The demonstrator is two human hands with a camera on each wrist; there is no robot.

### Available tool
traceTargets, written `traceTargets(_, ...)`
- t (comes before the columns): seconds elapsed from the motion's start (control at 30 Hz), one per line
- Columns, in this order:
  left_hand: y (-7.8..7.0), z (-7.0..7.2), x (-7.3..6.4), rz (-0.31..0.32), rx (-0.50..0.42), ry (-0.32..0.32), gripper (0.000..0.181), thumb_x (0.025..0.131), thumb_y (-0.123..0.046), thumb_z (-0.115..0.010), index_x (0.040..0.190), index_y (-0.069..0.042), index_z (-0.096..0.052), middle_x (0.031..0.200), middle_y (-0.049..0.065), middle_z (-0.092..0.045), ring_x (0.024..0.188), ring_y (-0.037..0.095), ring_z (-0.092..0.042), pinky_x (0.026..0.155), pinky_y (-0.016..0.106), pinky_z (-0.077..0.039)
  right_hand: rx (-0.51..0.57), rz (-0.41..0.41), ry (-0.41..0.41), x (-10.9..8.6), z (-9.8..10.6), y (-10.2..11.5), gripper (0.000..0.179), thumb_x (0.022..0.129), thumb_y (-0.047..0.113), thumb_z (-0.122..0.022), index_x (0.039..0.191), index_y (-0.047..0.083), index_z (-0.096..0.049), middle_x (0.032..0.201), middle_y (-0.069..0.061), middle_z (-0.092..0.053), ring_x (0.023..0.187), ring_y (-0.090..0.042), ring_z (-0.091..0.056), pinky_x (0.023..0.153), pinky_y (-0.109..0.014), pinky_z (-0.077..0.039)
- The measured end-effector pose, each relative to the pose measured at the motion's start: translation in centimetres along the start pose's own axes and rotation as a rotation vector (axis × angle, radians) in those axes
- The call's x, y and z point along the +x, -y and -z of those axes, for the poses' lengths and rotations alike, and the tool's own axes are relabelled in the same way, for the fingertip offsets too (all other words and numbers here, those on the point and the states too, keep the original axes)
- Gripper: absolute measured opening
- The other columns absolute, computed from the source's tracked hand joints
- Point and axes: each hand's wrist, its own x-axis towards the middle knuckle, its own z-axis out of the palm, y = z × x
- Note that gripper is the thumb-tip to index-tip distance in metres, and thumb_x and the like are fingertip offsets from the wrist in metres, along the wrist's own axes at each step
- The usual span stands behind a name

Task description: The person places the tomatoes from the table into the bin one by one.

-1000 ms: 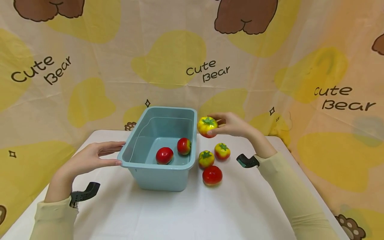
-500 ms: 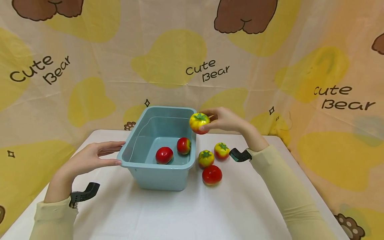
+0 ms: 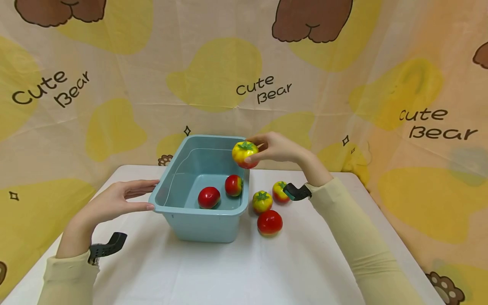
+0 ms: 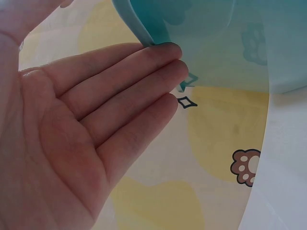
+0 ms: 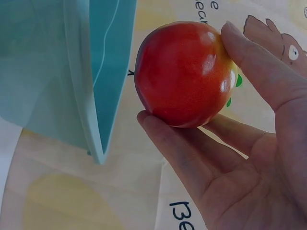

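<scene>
My right hand (image 3: 280, 148) holds a glossy yellow-and-red tomato (image 3: 244, 153) with a green star-shaped top between thumb and fingers. It overlaps the right rim of the light-blue plastic bin (image 3: 203, 226) in the head view. From below, the right wrist view shows the held tomato's red underside (image 5: 180, 76). My left hand (image 3: 110, 202) is at the bin's left side, its nearly straight fingers (image 4: 129, 91) touching the rim. Two red tomatoes lie inside the bin, one near the middle (image 3: 209, 198) and one by the right wall (image 3: 233, 185).
Right of the bin on the white-covered table (image 3: 248, 275) sit a yellow-green tomato (image 3: 262, 202), a red one (image 3: 270, 223), and a yellow-red one (image 3: 279, 192) partly behind the right wrist's black camera mount (image 3: 297, 192). A bear-print cloth (image 3: 213, 84) hangs behind.
My right hand has carried the tomato left and slightly up, from beside the bin to over its right rim. The left hand and the bin have stayed put.
</scene>
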Motion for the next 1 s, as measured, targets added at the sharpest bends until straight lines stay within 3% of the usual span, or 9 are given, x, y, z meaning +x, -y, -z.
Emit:
traceTargets(0.43,-0.1,0.0,0.0,0.020,0.009,0.003,0.062,0.081,-0.036,-0.075,0.136,-0.019,-0.053,0.127,0.002,-0.062,0.111,-0.006,-0.056,0.088,0.011,-0.043,-0.015,0.008,0.033,1.6,-0.2,1.2,0.060,0.082,0.037,-0.073,0.134,0.014,-0.054,0.129,-0.004,-0.060,0.111,-0.020,-0.059,0.093,-0.033,-0.050)
traceTargets(1.0,0.1,0.0,0.0,0.035,0.006,0.001,0.062,0.080,-0.036,-0.075,0.136,-0.022,-0.052,0.128,0.001,-0.062,0.113,-0.001,-0.057,0.088,0.011,-0.043,-0.077,0.045,0.058,4.3,-0.4,2.9,0.054,0.080,0.043,-0.073,0.127,0.019,-0.061,0.118,0.005,-0.065,0.108,-0.012,-0.056,0.092,-0.028,-0.047)
